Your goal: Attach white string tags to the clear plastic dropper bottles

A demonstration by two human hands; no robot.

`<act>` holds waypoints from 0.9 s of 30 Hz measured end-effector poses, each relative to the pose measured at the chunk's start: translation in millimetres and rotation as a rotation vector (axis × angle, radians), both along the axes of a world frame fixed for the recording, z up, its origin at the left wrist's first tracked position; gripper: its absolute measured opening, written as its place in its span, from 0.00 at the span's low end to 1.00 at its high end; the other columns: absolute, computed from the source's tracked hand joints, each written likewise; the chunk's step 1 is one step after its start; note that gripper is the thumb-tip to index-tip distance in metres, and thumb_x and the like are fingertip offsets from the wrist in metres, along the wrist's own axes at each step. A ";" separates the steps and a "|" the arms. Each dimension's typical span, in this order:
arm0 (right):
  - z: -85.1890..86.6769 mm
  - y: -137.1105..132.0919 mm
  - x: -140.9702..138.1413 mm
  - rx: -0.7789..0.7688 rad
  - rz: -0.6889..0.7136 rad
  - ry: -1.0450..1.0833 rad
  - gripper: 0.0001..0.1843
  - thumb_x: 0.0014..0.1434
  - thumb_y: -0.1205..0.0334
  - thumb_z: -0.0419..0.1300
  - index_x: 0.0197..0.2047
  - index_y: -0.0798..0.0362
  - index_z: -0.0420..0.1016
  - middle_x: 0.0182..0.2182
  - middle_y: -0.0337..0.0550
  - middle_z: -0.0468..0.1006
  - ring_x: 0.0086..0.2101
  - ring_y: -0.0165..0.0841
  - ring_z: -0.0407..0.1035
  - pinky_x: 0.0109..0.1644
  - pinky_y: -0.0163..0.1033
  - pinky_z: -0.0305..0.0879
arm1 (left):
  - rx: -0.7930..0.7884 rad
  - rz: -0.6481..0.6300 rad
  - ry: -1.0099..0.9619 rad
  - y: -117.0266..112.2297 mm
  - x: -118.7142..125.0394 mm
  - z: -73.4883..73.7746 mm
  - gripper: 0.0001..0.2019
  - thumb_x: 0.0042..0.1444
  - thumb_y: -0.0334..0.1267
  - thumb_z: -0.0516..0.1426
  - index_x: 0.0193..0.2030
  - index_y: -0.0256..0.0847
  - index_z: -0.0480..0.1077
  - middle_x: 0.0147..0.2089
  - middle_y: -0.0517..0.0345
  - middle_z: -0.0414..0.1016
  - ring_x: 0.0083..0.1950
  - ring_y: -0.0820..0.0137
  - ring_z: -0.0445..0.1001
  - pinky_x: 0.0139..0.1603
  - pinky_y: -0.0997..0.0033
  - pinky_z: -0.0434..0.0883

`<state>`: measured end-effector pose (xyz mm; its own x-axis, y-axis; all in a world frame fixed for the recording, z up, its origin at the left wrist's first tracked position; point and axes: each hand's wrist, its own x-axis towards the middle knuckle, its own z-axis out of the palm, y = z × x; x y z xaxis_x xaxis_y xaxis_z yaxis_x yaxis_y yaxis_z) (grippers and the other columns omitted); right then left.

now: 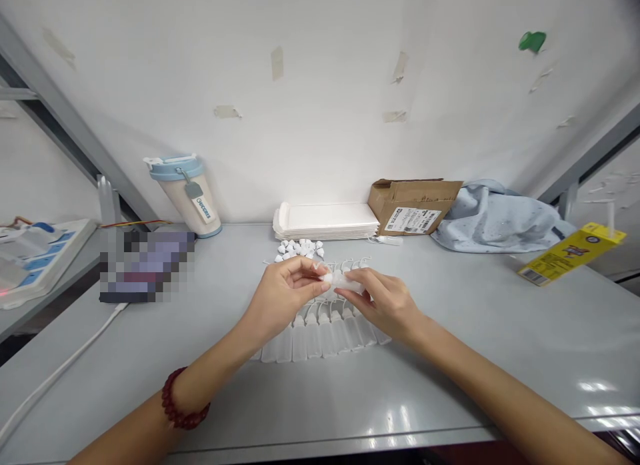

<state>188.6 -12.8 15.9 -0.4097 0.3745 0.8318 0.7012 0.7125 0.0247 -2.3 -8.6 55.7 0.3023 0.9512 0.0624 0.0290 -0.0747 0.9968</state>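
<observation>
My left hand [279, 293] is closed in a pinch on a small white cap [327, 278]. From the other side, my right hand [389, 299] grips a small translucent plastic bottle [341, 281], its end meeting the cap. Whether the cap sits fully on the bottle I cannot tell. Below both hands lies a row of similar clear bottles [323, 339] with white tops and thin curved strips. More such bottles lie partly hidden behind my fingers. A small pile of loose white caps [299, 249] rests just beyond my left hand.
Along the wall stand a blue-lidded tumbler [187, 195], a stack of white trays [327, 219], a cardboard box [413, 208] and a light blue cloth [495, 218]. A yellow drink carton [573, 253] is at right. On the left are a blurred phone [150, 265] with a cable and a power strip [45, 258].
</observation>
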 end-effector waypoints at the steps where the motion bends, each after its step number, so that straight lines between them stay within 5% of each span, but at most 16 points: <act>1: 0.9 -0.3 0.0 -0.001 -0.003 0.002 0.06 0.60 0.63 0.58 0.38 0.56 0.65 0.25 0.42 0.77 0.17 0.24 0.64 0.20 0.30 0.60 | -0.006 0.006 0.020 -0.4 -0.1 1.7 0.07 0.46 0.35 0.63 0.32 0.38 0.72 0.37 0.59 0.75 0.41 0.71 0.73 0.43 0.72 0.72; 7: 4.4 -1.1 0.4 0.044 0.000 0.011 0.07 0.58 0.65 0.60 0.38 0.56 0.66 0.28 0.44 0.79 0.20 0.25 0.68 0.22 0.29 0.62 | -0.065 -0.010 0.033 0.6 -1.8 5.5 0.09 0.49 0.41 0.62 0.34 0.38 0.75 0.34 0.58 0.77 0.37 0.71 0.74 0.43 0.72 0.71; 14: 4.7 -0.4 1.5 0.165 -0.021 0.012 0.07 0.57 0.66 0.61 0.38 0.56 0.67 0.29 0.46 0.79 0.23 0.26 0.71 0.23 0.29 0.64 | -0.215 -0.210 0.040 4.0 -0.5 1.2 0.17 0.55 0.48 0.56 0.29 0.33 0.73 0.27 0.55 0.74 0.28 0.72 0.74 0.31 0.72 0.71; 21: 5.5 4.2 3.2 0.148 -0.002 0.005 0.06 0.57 0.67 0.60 0.37 0.56 0.66 0.29 0.48 0.80 0.28 0.30 0.74 0.27 0.31 0.68 | 0.042 -0.163 0.227 1.4 -1.3 2.0 0.13 0.56 0.44 0.55 0.28 0.36 0.72 0.26 0.58 0.73 0.28 0.73 0.72 0.32 0.74 0.69; 27: 7.6 3.1 3.7 0.147 -0.008 -0.008 0.05 0.58 0.67 0.59 0.37 0.56 0.67 0.29 0.48 0.80 0.28 0.29 0.74 0.28 0.30 0.68 | 0.412 -0.036 0.375 -1.0 -1.5 -2.9 0.07 0.54 0.35 0.56 0.37 0.41 0.75 0.32 0.59 0.76 0.33 0.72 0.71 0.35 0.74 0.69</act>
